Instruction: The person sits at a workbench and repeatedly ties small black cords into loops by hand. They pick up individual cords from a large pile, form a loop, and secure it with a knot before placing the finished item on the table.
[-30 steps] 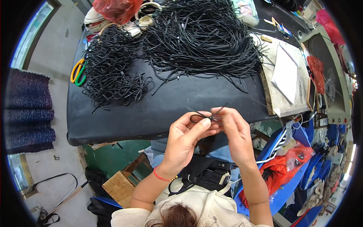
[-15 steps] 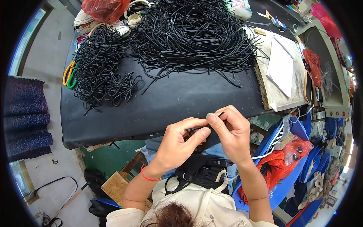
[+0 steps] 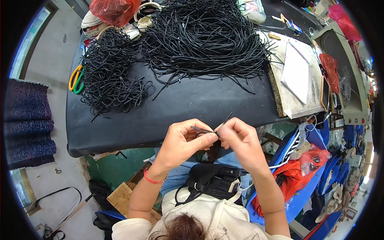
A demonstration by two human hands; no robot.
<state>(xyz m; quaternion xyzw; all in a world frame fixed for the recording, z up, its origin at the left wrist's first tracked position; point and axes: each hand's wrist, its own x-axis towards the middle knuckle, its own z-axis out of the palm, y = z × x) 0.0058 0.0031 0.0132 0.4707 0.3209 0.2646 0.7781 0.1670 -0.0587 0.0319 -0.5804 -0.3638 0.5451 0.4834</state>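
Both my hands meet just off the near edge of the black-covered table (image 3: 132,134). Between thumb and fingers, my left hand (image 3: 182,142) pinches a thin black cord (image 3: 201,129). Closed against it, my right hand (image 3: 240,140) grips the same cord, and one end pokes up past its fingers. Where the cord crosses between the fingertips is mostly hidden. Beyond the hands lies a big coiled heap of black cords (image 3: 204,44). To its left sits a smaller pile of looped, tangled black cords (image 3: 110,72).
Yellow-and-green-handled scissors (image 3: 75,80) lie at the table's left edge. A pale board (image 3: 280,86) with a white sheet (image 3: 296,74) and a phone (image 3: 325,93) is on the right. Below it stands a blue bin (image 3: 260,216) holding red bags. A red bag (image 3: 114,10) rests at the back left.
My left hand has shifted slightly left and up. The right hand has turned and closed in, and the cord end beside it now points more steeply upward. The piles have not been touched.
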